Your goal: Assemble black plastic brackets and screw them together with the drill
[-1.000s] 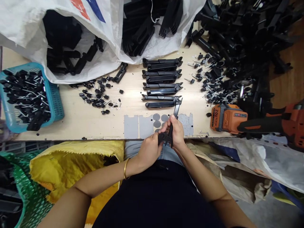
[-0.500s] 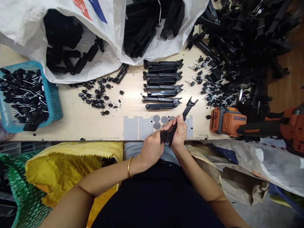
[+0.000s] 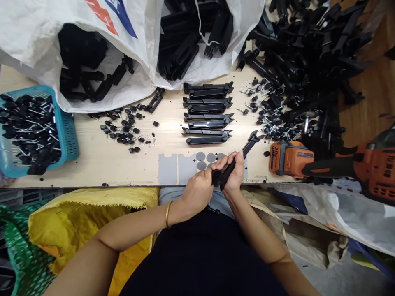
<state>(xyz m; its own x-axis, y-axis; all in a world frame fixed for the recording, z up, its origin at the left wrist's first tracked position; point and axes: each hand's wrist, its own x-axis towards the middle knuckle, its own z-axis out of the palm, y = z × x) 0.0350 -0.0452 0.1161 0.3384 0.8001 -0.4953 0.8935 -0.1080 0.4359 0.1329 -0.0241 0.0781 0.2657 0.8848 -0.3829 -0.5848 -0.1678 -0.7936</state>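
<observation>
Both hands grip a black plastic arm with a forked end, close to the front edge of the table. My right hand is wrapped round its middle, and the fork sticks out beyond toward the upper right. At the lower end, my left hand is closed round the part near the joint; its fingers partly hide what it pinches there. Beyond the hands, several similar black folded arms lie in a column on the table. Grey rectangular pads and round grey pads are stuck at the table edge.
Left stands a blue basket of black-headed screws, with loose knob screws nearby. White sacks of black parts lie at the back. On the right are more screws, a heap of black parts and an orange cordless drill.
The black arm has tilted slightly, its forked end swinging a little to the right and lower. Both hands keep their grip. The whole view has shifted slightly.
</observation>
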